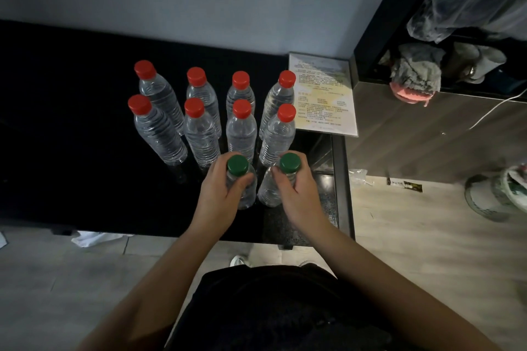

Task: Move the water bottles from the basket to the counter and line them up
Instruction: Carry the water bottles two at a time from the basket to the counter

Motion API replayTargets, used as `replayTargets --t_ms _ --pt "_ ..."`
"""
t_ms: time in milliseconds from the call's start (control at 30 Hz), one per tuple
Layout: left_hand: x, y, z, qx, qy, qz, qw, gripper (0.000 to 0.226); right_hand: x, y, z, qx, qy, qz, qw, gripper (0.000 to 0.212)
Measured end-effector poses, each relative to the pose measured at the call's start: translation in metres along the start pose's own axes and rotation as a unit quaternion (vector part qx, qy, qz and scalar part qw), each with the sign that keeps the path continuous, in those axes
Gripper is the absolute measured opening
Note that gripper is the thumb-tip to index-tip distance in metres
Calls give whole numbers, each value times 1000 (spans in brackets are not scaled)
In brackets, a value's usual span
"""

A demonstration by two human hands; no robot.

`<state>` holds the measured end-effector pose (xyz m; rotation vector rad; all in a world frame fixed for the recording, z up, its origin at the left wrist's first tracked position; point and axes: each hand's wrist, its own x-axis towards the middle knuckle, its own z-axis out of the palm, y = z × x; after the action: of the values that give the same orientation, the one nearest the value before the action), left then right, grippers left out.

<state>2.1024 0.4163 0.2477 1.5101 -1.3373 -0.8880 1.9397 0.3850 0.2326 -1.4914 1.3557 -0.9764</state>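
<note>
Several clear water bottles with red caps [241, 125] stand upright in two rows on the black counter [71, 151]. In front of them stand two clear bottles with green caps. My left hand [219, 194] grips the left green-capped bottle [238, 165] around its neck and body. My right hand [296, 194] grips the right green-capped bottle [290, 163] the same way. Both bottles' bases rest on or just above the counter; I cannot tell which. No basket is in view.
A printed sheet in a clear stand [325, 94] sits at the counter's back right, beside the rightmost red-capped bottles. A dark shelf unit with clothes [416, 71] stands to the right. Shoes [490, 196] and scraps lie on the wooden floor.
</note>
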Motion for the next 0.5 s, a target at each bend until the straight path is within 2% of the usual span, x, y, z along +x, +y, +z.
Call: replayTargets --t_ms 233,367,500 --pt "25 -2 3 9 2 4 1000 23 18 -1 9 -15 14 7 1000 32" --pt "31 -2 4 54 -3 12 998 33 22 -5 12 -15 19 -4 1000 28" --pt "33 -6 2 50 -21 -3 999 38 21 -4 7 -17 4 2 1000 31"
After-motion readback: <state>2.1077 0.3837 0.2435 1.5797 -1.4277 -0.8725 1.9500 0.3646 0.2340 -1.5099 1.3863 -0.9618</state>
